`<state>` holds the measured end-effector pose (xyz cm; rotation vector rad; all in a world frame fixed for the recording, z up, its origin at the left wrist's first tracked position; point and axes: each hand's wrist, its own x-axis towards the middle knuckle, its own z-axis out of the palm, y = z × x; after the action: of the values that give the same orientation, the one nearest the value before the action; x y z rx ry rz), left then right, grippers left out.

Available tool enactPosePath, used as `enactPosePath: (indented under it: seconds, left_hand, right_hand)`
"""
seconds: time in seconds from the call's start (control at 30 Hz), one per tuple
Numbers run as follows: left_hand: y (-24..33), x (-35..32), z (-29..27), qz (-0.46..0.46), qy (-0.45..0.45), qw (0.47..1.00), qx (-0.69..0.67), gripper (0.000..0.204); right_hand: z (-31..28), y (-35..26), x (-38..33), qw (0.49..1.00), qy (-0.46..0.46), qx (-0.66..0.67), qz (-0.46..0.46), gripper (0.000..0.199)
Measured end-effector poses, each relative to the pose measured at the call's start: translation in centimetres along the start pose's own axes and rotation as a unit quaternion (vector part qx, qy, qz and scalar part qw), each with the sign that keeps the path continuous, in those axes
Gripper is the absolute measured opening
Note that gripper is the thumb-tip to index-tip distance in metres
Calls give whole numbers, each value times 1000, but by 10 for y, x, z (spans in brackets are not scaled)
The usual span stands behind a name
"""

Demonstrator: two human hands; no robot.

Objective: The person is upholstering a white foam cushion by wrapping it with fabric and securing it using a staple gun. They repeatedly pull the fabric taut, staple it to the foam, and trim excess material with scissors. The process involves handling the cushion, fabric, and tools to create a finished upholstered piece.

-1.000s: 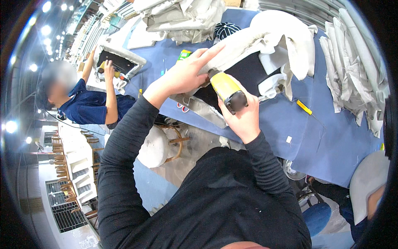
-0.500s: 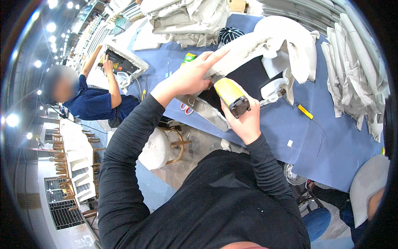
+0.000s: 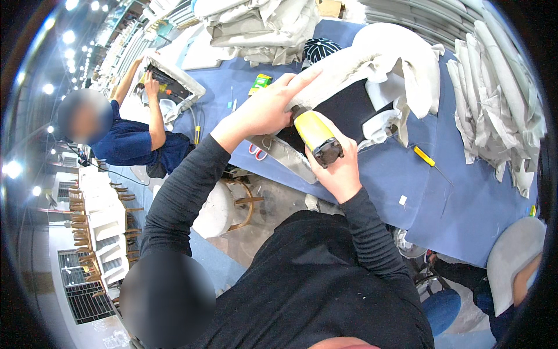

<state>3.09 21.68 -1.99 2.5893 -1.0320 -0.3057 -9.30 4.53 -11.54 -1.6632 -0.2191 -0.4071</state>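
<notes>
My right hand (image 3: 340, 168) is wrapped round a yellow and black staple gun (image 3: 315, 135), whose nose points at the edge of an upholstered panel. The panel has a white fabric cover (image 3: 349, 61) folded over its rim and a black backing (image 3: 340, 110) inside. On the panel's near-left rim, my left hand (image 3: 264, 110) grips the folded fabric, thumb close to the staple gun's nose and index finger stretched along the edge. Loose white fabric (image 3: 381, 129) bunches at the panel's right side. The staple gun's tip is partly hidden by my left fingers.
On the blue table (image 3: 372, 192) lie a yellow-handled screwdriver (image 3: 424, 156), red-handled scissors (image 3: 257, 151) and a green-yellow box (image 3: 260, 84). Fabric stacks stand behind (image 3: 256, 29) and at right (image 3: 494, 99). A co-worker (image 3: 131, 131) works at left. A white round stool (image 3: 215, 209) stands below the table's edge.
The staple gun and my right hand have shifted slightly left, closer to my left fingers. My left hand keeps its hold on the rim. The whole view has drifted a little.
</notes>
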Motion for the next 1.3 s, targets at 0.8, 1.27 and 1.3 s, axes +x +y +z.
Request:
enactPosePath:
  seconds: [0.8,1.27,1.3]
  left_hand:
    - [33,-26,26,-20,-78,916,-394,125]
    - [-49,62,399,-281,-17,838,-467,70]
    - [-46,61,401,-285,-3,841,-461,69]
  right_hand:
    - [-217,117,-97,933,122,50,336,58]
    - [-330,156,-146,818,297,-25,492,88]
    - [-337,188,-170,814,296,-80,494,86]
